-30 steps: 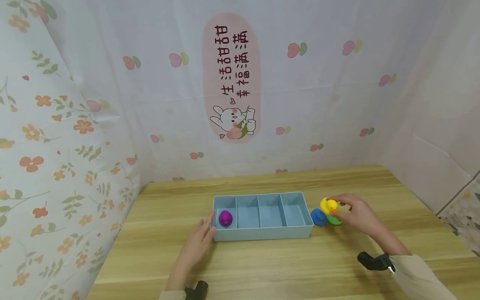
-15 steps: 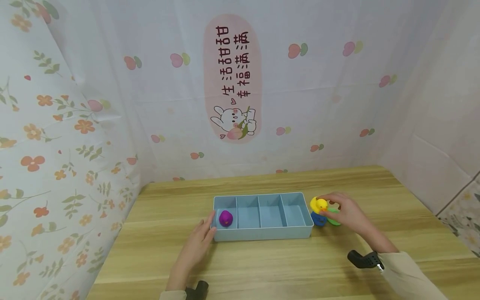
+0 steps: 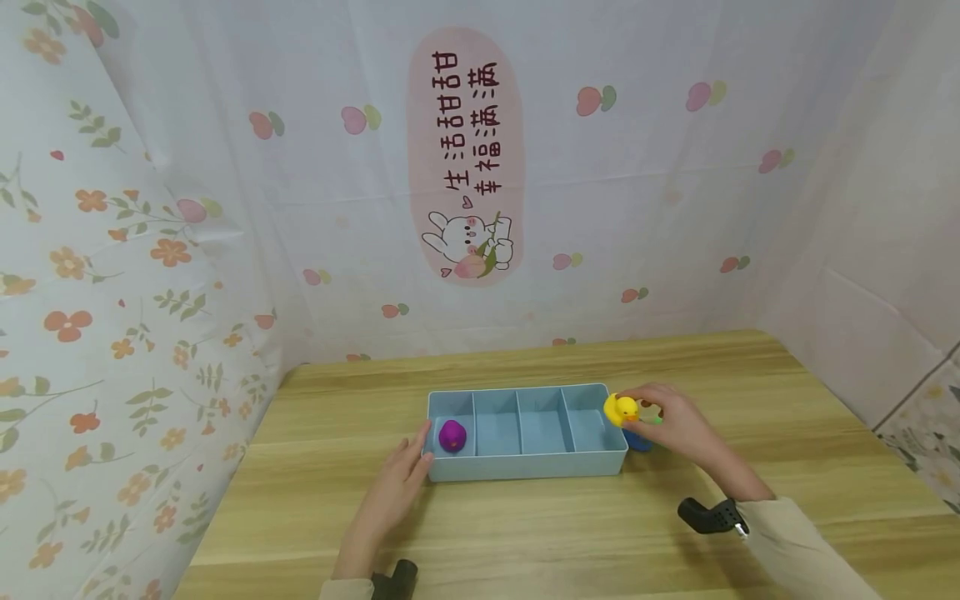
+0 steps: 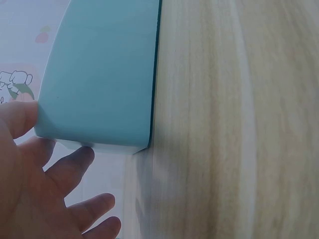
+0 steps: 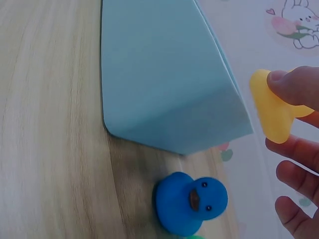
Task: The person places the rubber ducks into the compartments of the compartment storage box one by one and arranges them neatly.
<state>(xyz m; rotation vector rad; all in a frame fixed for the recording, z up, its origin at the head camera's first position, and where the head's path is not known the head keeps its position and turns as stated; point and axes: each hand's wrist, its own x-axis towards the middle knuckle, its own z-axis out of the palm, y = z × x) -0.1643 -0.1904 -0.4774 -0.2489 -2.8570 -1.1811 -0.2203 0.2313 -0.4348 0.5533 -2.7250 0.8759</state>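
Observation:
My right hand (image 3: 678, 423) pinches a yellow rubber duck (image 3: 621, 409) between thumb and fingers, raised at the right end of a light blue divided box (image 3: 525, 468). In the right wrist view, the yellow duck (image 5: 274, 107) is beside the box's upper edge. My left hand (image 3: 392, 490) touches the box's left end, its fingers loosely extended; the left wrist view shows the thumb at the rim and fingertips against the end wall (image 4: 99, 148). A purple duck (image 3: 452, 436) sits in the leftmost compartment.
A blue duck (image 5: 187, 204) stands on the wooden table (image 3: 525, 533) by the box's right end. Behind it a green object (image 3: 657, 420) is mostly hidden by my right hand. A printed curtain (image 3: 637, 208) hangs behind the table.
My right hand has carried the yellow duck leftward, from above the green and blue ducks to the box's right rim. The left hand and box have stayed in place.

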